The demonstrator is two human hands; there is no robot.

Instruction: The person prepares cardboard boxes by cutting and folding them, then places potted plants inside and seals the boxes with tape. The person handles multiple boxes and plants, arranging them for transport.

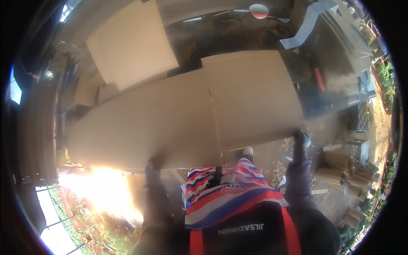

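Note:
A large flat brown cardboard sheet (144, 121) spans the middle of the view, with a vertical crease or seam joining it to a right-hand panel (255, 93). My left hand (152, 165) is at the near edge of the left part, its fingers dark, blurred and partly hidden, closed on that edge. At the near right corner, my right hand (302, 139) grips the cardboard; most of its fingers are hidden. Beyond the sheet lies a dark, stained work surface (191, 42).
Another cardboard sheet (131, 46) lies at the far left. A white and red bowl (259, 11) and a bent grey strip (304, 29) are at the back. Brown cardboard rolls (335, 174) stand at the right, near scattered scraps (278, 172) on the floor. Strong sunlight glares at lower left.

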